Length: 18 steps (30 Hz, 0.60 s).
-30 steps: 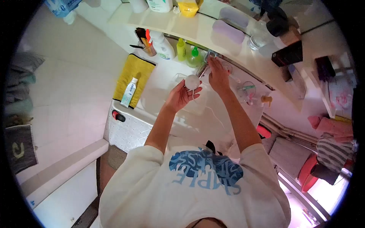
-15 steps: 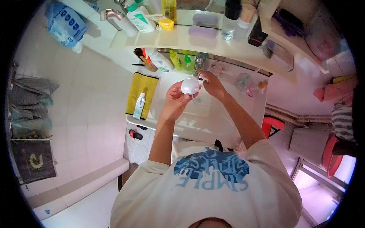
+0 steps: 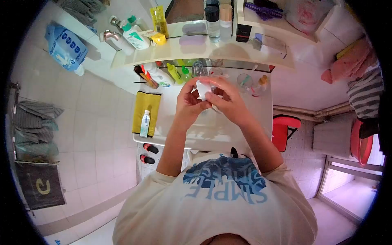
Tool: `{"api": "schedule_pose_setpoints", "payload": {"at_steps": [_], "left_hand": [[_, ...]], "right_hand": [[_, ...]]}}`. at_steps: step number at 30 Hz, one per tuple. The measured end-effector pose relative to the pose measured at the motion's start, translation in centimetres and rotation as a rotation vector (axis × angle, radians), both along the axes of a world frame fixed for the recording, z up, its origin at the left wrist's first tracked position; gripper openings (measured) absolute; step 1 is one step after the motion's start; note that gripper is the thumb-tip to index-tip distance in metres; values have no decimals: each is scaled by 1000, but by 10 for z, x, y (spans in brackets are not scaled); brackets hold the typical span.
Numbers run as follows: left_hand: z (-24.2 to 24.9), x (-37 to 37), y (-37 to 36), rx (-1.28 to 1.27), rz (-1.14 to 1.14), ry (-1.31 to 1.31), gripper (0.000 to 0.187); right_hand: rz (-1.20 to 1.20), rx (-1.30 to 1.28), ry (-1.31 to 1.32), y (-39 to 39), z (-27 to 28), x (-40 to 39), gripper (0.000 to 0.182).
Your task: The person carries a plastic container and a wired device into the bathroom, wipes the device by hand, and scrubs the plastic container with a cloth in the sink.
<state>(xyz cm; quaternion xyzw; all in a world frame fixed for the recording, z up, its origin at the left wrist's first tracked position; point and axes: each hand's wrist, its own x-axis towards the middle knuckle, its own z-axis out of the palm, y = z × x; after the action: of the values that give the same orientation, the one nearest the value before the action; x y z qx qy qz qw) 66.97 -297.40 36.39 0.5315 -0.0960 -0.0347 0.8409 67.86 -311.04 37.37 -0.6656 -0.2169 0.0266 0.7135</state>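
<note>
A small white rounded cup (image 3: 203, 90) is between my hands over the white washbasin (image 3: 163, 141). My left hand (image 3: 188, 100) grips it from the left, fingers curled and thumb across the near side. My right hand (image 3: 229, 102) closes around the opposite side, with its thumb pressed on the white surface. The fingers cover much of the cup. Just beyond the fingertips stands the faucet (image 3: 199, 68), partly hidden.
A toothpaste tube (image 3: 145, 123) lies on a yellow cloth (image 3: 141, 107) at the left. Behind the basin are a green pump bottle (image 3: 185, 74), a white bottle (image 3: 160, 76) and a clear cup (image 3: 245, 81). A shelf (image 3: 175, 51) with toiletries overhangs the back.
My right hand has come away from the faucet to the white cup, which my left hand alone held before. The cup is now turned and more covered, and the view has shifted.
</note>
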Motion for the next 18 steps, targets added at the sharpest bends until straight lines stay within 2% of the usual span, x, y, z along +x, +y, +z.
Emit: {"api": "schedule_pose_setpoints", "payload": {"at_steps": [1,5,7,11,13,15,18], "left_hand": [[1,-2,0,87,16,-13,58],[3,-13,1,268,125,-14,56],[10,-20,4,280,117,-21,56],[16,-28,11,260,132,-16,54],[12,-28,17,224,139,-48,54],[10,-28,21,190,140,-74,53],[10,-30,24,268,165,-95,54]], "right_hand": [[70,142,175,2,-1,-1,31],[21,208,198,14,6,-12,31],[35,154,421,17,14,-17,32],[80,216,427,27,10,-18,32],[146,355,374,31,8,-19,33],[182,328,392,32,12,-17,33],[190,292,392,37,12,-16,33]]}}
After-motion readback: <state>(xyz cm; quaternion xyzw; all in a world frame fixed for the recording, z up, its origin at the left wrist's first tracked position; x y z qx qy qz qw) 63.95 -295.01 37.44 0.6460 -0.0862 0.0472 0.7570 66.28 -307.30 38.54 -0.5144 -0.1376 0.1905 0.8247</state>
